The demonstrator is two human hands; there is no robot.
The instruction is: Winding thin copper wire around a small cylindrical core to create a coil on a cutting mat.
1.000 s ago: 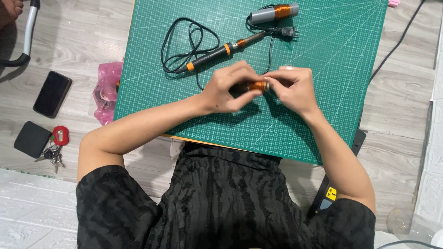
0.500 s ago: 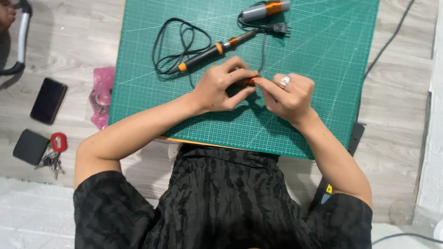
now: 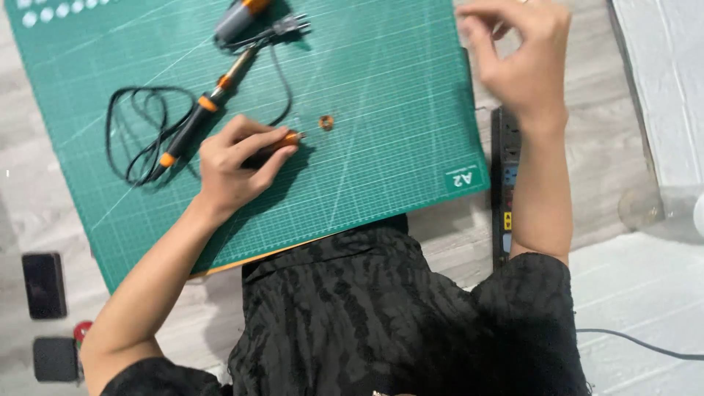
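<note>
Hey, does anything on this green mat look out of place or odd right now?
One thing: a small orange ring lies loose on the green cutting mat, just off the tip of the tool in the left hand.

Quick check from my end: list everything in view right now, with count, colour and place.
Cutting mat: one, green, on the pale wood floor.
Soldering iron: one, black and orange, on the mat's left part, with its looped black cord.
Plug: one, black, at the mat's top.
Grey and orange tool: one, at the mat's top edge.
Small ring: one, orange-brown, mid-mat, lying apart from both hands.
Power strip: one, black, right of the mat.
Phone: one, black, on the floor at left.
Dark pouch: one, lower left, beside a red item.
Left hand: grip closed on a small black and orange tool.
Right hand: raised, holding nothing visible.
</note>
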